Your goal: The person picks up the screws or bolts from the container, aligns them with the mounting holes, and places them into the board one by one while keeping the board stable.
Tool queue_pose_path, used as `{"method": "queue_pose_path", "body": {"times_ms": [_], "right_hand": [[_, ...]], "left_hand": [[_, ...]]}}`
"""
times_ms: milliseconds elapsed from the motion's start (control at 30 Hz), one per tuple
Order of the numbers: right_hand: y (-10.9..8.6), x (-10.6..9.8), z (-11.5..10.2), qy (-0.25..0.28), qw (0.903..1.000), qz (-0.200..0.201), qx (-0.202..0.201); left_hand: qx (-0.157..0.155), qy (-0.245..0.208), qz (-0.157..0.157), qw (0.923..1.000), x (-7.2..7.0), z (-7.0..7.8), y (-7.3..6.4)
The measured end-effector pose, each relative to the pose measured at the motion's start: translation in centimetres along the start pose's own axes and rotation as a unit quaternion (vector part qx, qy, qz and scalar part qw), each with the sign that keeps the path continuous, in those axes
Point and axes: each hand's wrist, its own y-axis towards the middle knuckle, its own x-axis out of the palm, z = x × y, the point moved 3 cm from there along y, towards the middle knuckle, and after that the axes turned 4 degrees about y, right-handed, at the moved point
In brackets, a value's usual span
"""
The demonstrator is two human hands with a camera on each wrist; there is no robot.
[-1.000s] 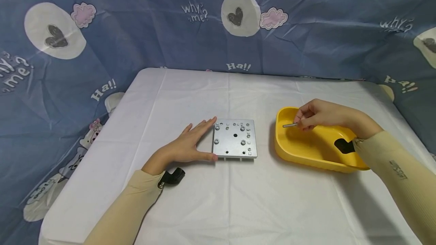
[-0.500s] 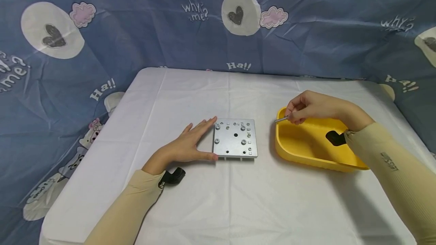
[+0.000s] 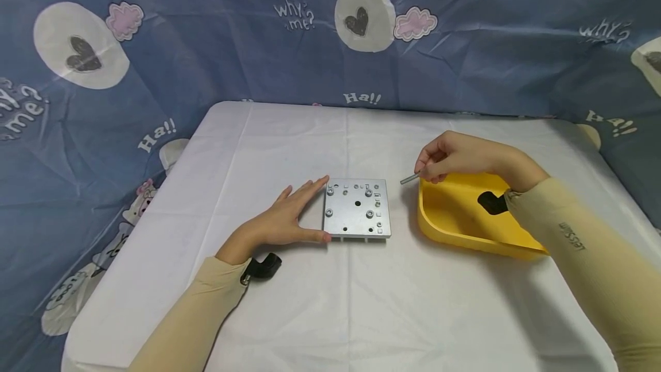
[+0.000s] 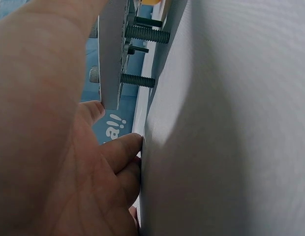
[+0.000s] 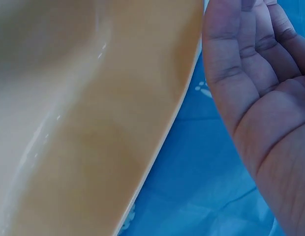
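Note:
A square silver metal plate [image 3: 356, 220] lies flat on the table, with bolt heads and holes on its top. In the left wrist view its threaded bolts [image 4: 142, 33] stick out underneath and hold it above the cloth. My left hand [image 3: 281, 224] is spread at the plate's left side, with index finger and thumb touching its edge. Between thumb and fingers, my right hand [image 3: 454, 157] pinches a slim grey metal pin [image 3: 409, 178], just right of the plate. The right wrist view shows the palm of that hand, but the pin is out of sight there.
A yellow tray [image 3: 477, 245] stands right of the plate, under my right forearm; its wall [image 5: 157, 132] fills much of the right wrist view. White cloth [image 3: 289, 326] covers the table. A blue printed curtain [image 3: 206, 45] hangs behind it.
My right hand has carried the pin up and left, from over the tray to beyond its left rim and nearer the plate. The left hand and the plate have stayed in place.

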Motion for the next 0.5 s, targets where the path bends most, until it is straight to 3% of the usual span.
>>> {"method": "queue_pose_path", "body": {"times_ms": [500], "right_hand": [[2.7, 1.3, -2.7, -0.017, 0.9996, -0.011, -0.021]], "left_hand": [[0.0, 0.003, 0.002, 1.0, 0.1, -0.3, 0.1]]}}
